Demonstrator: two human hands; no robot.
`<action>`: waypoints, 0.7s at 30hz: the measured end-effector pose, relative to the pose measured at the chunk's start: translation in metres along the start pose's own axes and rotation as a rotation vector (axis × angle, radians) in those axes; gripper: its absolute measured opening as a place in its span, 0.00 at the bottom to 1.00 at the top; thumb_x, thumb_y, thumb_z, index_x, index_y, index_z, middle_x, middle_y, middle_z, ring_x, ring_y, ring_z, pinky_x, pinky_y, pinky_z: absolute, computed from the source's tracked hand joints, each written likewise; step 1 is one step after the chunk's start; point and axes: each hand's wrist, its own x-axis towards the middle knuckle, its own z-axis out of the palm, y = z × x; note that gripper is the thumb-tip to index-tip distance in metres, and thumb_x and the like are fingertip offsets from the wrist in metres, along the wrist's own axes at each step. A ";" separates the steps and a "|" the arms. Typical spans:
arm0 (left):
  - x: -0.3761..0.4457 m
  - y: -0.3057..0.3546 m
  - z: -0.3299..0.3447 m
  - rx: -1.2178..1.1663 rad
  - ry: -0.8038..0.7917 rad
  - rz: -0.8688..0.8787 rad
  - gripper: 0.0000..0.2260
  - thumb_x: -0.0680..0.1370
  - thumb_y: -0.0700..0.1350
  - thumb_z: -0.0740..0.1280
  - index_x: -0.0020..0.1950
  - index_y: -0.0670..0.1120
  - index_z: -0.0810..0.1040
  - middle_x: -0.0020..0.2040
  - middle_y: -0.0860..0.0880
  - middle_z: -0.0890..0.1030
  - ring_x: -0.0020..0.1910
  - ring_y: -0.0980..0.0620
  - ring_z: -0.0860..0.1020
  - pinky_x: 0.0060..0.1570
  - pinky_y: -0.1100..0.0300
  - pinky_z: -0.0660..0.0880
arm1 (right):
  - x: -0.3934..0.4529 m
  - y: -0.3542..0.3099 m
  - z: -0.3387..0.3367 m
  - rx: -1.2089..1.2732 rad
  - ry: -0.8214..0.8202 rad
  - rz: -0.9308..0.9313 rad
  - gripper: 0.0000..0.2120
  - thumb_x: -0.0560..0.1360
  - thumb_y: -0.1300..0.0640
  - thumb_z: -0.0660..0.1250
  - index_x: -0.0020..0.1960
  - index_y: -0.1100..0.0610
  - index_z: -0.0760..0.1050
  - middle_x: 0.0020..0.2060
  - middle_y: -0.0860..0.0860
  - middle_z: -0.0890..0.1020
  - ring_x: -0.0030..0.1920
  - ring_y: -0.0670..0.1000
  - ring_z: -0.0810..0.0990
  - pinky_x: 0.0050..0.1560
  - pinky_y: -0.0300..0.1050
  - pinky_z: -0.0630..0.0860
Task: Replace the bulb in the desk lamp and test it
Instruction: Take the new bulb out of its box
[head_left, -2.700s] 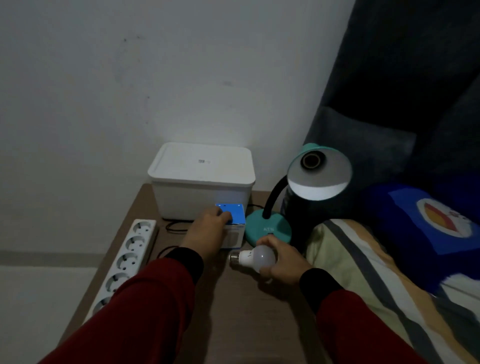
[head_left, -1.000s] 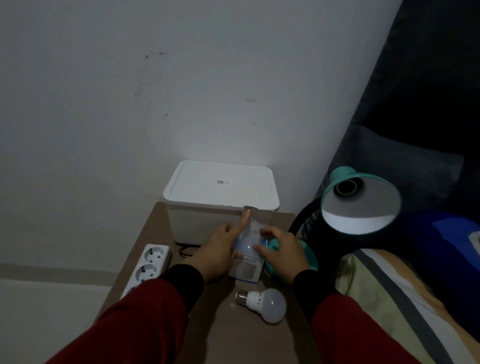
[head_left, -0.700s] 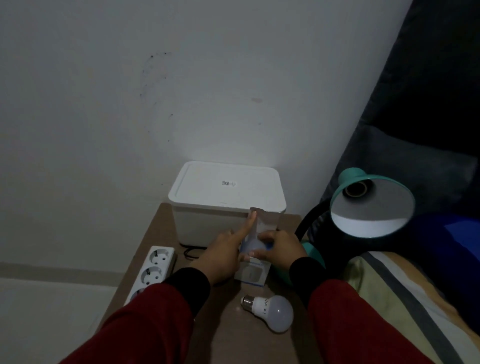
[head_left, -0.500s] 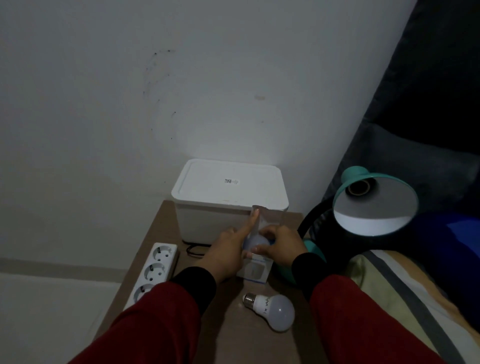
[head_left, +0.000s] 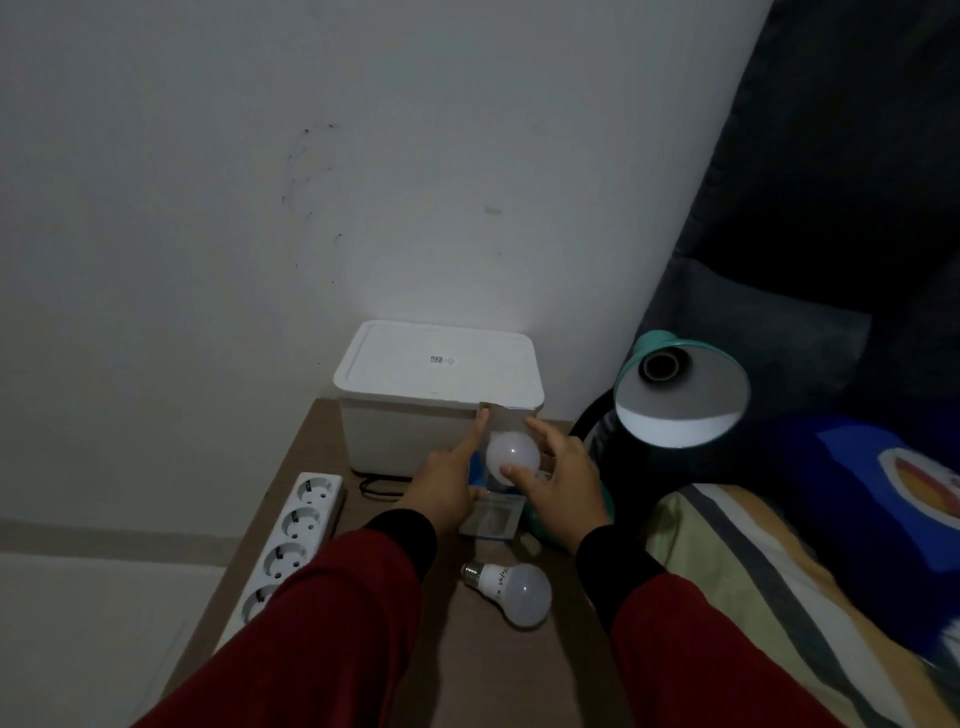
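Note:
A teal desk lamp (head_left: 680, 395) stands at the table's right, its shade tilted toward me with an empty socket. A white bulb (head_left: 511, 592) lies on the brown table (head_left: 483, 670) near me. My left hand (head_left: 449, 483) steadies a small bulb box (head_left: 493, 517), index finger against its raised flap. My right hand (head_left: 558, 480) grips a second white bulb (head_left: 511, 453), which sticks out of the box top.
A white lidded container (head_left: 436, 379) stands at the back against the wall. A white power strip (head_left: 291, 540) lies along the table's left edge. A striped blanket (head_left: 753, 582) and a blue pillow (head_left: 883, 493) lie to the right.
My right hand laid the first bulb on the table. Both hands went to the box, opened its flap, and the second bulb has risen out of it.

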 end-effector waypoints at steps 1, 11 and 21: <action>-0.002 0.002 0.001 -0.004 0.012 -0.022 0.47 0.75 0.43 0.69 0.72 0.66 0.33 0.65 0.40 0.75 0.62 0.44 0.75 0.65 0.49 0.73 | -0.001 -0.001 -0.002 0.040 0.018 0.010 0.28 0.71 0.59 0.71 0.70 0.54 0.68 0.62 0.58 0.71 0.61 0.56 0.74 0.58 0.37 0.68; -0.021 0.020 -0.010 -0.070 0.194 -0.052 0.31 0.77 0.37 0.65 0.76 0.50 0.56 0.66 0.39 0.72 0.63 0.42 0.74 0.64 0.52 0.71 | -0.018 -0.013 -0.033 0.344 0.082 -0.028 0.25 0.79 0.64 0.58 0.72 0.47 0.64 0.71 0.53 0.67 0.70 0.53 0.68 0.71 0.57 0.66; -0.022 0.027 -0.001 -0.010 0.244 -0.010 0.18 0.77 0.39 0.65 0.66 0.45 0.73 0.63 0.42 0.74 0.62 0.44 0.74 0.64 0.52 0.72 | -0.028 -0.010 -0.029 0.524 0.196 0.021 0.19 0.79 0.58 0.61 0.65 0.39 0.68 0.67 0.52 0.72 0.66 0.56 0.73 0.65 0.58 0.73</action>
